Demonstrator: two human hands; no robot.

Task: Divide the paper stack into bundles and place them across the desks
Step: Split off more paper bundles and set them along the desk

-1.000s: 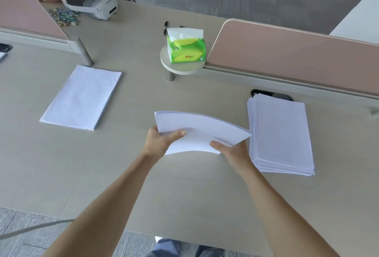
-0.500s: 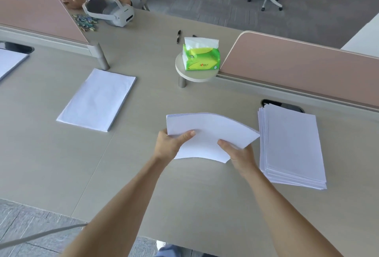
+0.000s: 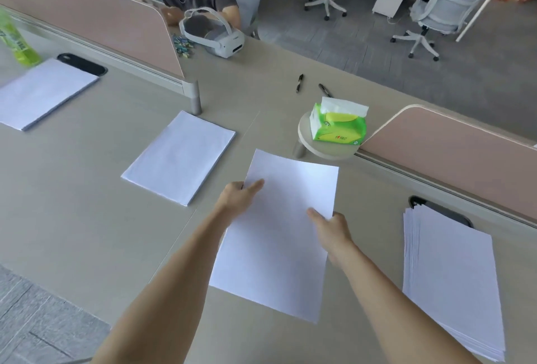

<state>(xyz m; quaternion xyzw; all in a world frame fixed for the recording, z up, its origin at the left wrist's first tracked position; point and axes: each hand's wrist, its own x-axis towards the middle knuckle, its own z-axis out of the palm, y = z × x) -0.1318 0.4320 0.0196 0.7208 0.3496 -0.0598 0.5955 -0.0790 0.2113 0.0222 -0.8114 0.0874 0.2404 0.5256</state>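
I hold a thin bundle of white paper (image 3: 279, 233) above the middle of the desk (image 3: 87, 218), long side pointing away from me. My left hand (image 3: 239, 199) pinches its left edge and my right hand (image 3: 329, 225) grips its right edge. The thick, slightly fanned main stack (image 3: 453, 276) lies on the desk to the right. One placed bundle (image 3: 180, 157) rests flat to the left of my hands. Another bundle (image 3: 43, 93) lies at the far left.
A green tissue pack (image 3: 337, 125) sits on a small round stand between pink dividers (image 3: 453, 145). Two pens (image 3: 299, 83), a white headset (image 3: 215, 33) and a green bottle (image 3: 17, 41) are on the desks. A person leans over the far side. Office chairs stand behind.
The bundle, bowed and held sideways before, now hangs flat with its long side away from me. My view has swung left, revealing the far-left bundle and the bottle.
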